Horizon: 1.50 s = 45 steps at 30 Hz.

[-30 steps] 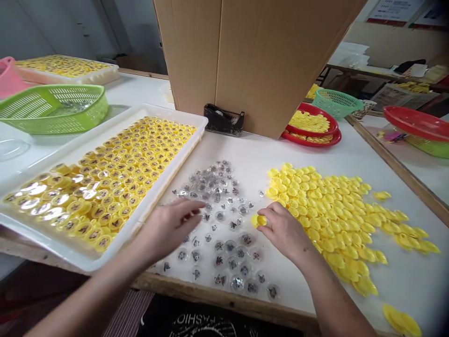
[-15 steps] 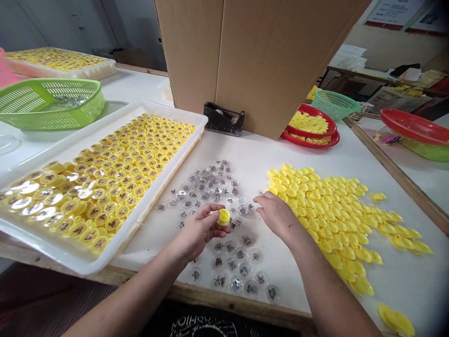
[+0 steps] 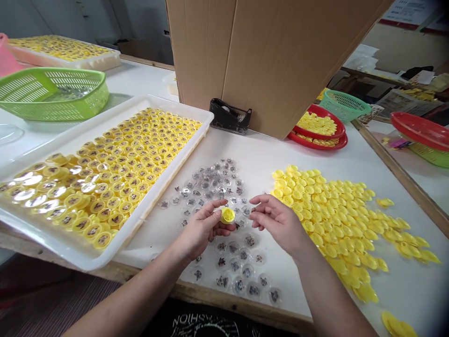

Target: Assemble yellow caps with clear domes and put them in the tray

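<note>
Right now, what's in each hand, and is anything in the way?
Left hand holding a yellow plastic cap. Right hand open, empty, beside it. Loose clear plastic domes lying under and around both hands.

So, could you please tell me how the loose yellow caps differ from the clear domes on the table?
The loose yellow caps are opaque, while the clear domes are see-through with a dark figure inside. The caps overlap in a dense pile; the domes lie more spread out. Both are small and round, on the white table.
</note>
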Each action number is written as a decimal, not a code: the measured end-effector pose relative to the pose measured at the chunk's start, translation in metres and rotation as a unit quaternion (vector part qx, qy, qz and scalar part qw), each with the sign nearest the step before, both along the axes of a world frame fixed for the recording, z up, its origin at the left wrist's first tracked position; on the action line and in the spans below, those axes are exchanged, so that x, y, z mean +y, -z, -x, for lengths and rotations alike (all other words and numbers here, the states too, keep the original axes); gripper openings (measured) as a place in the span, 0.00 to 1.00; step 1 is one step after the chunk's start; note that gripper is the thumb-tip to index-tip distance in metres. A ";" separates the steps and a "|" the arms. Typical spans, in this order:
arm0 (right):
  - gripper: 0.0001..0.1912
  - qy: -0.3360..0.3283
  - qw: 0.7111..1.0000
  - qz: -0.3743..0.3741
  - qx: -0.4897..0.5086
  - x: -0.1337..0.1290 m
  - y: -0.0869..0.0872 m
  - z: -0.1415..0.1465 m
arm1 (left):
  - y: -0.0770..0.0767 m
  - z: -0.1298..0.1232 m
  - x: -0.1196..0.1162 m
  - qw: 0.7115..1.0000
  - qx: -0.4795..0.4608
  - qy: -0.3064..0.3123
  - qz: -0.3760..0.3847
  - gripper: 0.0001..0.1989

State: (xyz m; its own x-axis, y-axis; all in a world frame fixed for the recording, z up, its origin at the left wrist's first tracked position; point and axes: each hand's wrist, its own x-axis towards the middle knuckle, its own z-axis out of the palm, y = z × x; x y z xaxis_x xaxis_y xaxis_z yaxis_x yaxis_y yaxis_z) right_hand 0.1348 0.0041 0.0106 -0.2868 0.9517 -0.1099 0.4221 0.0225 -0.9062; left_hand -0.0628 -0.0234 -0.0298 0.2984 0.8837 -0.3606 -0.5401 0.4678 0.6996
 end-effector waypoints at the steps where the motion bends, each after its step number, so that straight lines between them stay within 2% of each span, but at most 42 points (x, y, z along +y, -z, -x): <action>1: 0.13 0.002 0.998 0.026 0.065 -0.005 0.000 0.007 | -0.001 -0.001 0.000 1.000 -0.004 0.002 0.003 0.22; 3: 0.12 0.003 0.993 0.044 0.112 -0.013 0.003 0.019 | -0.002 -0.003 -0.001 1.000 -0.008 0.009 0.005 0.22; 7: 0.10 -0.001 0.995 0.012 0.095 -0.017 0.015 0.029 | -0.003 -0.005 -0.003 1.000 -0.008 0.019 -0.001 0.20; 10: 0.09 -0.013 0.994 -0.092 0.054 -0.017 0.017 0.026 | -0.004 -0.006 -0.003 0.999 -0.010 0.028 -0.014 0.21; 13: 0.09 -0.048 0.979 -0.198 0.009 -0.018 0.012 0.023 | -0.004 -0.007 -0.004 0.999 -0.004 0.040 -0.036 0.22; 16: 0.12 -0.087 0.966 -0.237 -0.062 -0.019 0.004 0.021 | -0.002 -0.006 -0.005 0.996 0.022 0.050 -0.066 0.21; 19: 0.13 -0.117 0.951 -0.262 -0.117 -0.020 -0.002 0.021 | 0.000 -0.003 -0.006 0.994 0.036 0.062 -0.084 0.21; 24: 0.09 -0.115 0.944 -0.280 -0.134 -0.020 -0.006 0.021 | 0.003 0.002 -0.008 0.994 0.005 0.077 -0.073 0.25; 31: 0.09 -0.120 0.929 -0.292 -0.194 -0.026 -0.004 0.019 | 0.002 0.001 -0.009 0.981 0.145 0.085 -0.097 0.23; 35: 0.07 -0.124 0.921 -0.299 -0.215 -0.030 -0.003 0.019 | 0.003 -0.003 -0.012 0.965 0.209 0.080 -0.138 0.21; 40: 0.06 -0.099 0.925 -0.302 -0.208 -0.032 -0.003 0.021 | 0.005 -0.005 -0.017 0.942 0.267 0.060 -0.192 0.20; 43: 0.07 -0.095 0.915 -0.322 -0.226 -0.034 -0.001 0.022 | 0.003 -0.003 -0.017 0.929 0.297 0.060 -0.212 0.19; 45: 0.07 -0.095 0.901 -0.341 -0.251 -0.035 0.001 0.024 | 0.002 -0.001 -0.017 0.935 0.280 0.076 -0.203 0.20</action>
State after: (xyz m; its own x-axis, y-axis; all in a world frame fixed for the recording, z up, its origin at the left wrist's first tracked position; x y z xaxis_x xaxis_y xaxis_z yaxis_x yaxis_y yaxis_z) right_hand 0.1110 -0.0312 0.0092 -0.5284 0.7864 0.3199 0.7055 0.6164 -0.3498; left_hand -0.0614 -0.0403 -0.0313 0.2957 0.9448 -0.1410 0.0157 0.1428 0.9896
